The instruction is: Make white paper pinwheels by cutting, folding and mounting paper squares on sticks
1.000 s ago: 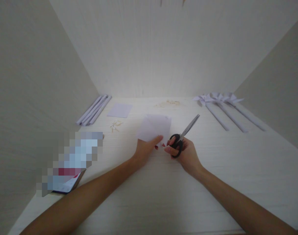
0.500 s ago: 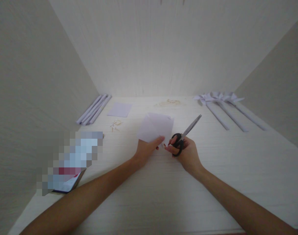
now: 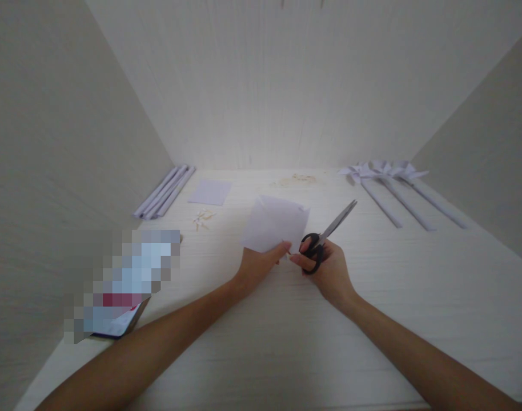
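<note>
A white square sheet of paper [image 3: 273, 220] with crease lines lies between my hands. My left hand [image 3: 263, 262] pinches its near edge, thumb on top. My right hand [image 3: 325, 265] is wrapped round black-handled scissors [image 3: 337, 221], whose blades point away to the upper right, clear of the paper. The right thumb and forefinger reach the paper's near right corner, close to the left thumb. Whether they pinch that corner is too small to make out.
Rolled paper sticks [image 3: 164, 191] lie at the back left, near a flat paper square [image 3: 210, 192] and small pale pieces [image 3: 204, 218]. More pale bits [image 3: 301, 178] lie at the back. Three paper pinwheels on sticks [image 3: 392, 197] are at right. A phone [image 3: 111, 328], mostly pixelated, rests at left.
The paper has shifted slightly to the right and turned a little, with my left hand following it. The scissors have tilted only slightly in my right hand.
</note>
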### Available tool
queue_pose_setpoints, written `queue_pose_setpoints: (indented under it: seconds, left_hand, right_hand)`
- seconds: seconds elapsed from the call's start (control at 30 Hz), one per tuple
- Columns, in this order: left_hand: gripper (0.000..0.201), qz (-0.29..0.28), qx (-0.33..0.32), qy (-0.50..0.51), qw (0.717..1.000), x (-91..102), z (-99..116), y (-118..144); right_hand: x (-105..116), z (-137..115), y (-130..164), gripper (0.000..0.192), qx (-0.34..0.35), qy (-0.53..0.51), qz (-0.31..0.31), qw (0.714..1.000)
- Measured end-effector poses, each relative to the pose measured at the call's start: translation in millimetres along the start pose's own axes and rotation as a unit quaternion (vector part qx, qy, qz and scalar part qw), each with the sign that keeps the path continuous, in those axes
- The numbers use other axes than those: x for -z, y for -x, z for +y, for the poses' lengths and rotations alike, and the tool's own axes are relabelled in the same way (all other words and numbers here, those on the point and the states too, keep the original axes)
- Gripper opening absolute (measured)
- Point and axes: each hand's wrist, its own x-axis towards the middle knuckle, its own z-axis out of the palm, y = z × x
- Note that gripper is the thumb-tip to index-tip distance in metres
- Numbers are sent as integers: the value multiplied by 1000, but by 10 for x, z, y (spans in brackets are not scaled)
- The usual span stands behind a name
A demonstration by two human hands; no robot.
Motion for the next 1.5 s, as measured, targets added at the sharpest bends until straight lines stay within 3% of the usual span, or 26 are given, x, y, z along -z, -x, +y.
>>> queue_pose_setpoints:
  seconds: [0.8,1.33,1.5]
  left_hand:
    - [22,3,-19,3,1000,-5,-70,-9]
    - [18,-27,9,-8,1000,0,-24,12]
    - [17,-14,25,-5,1000,-3,15,6]
  right_hand:
    - [13,66,-32,29,-13,-24,-3,1000]
    - [0,73,-29,29,-20,-34,14,999]
    - [15,89,-39,27,-20,-11,-1,1000]
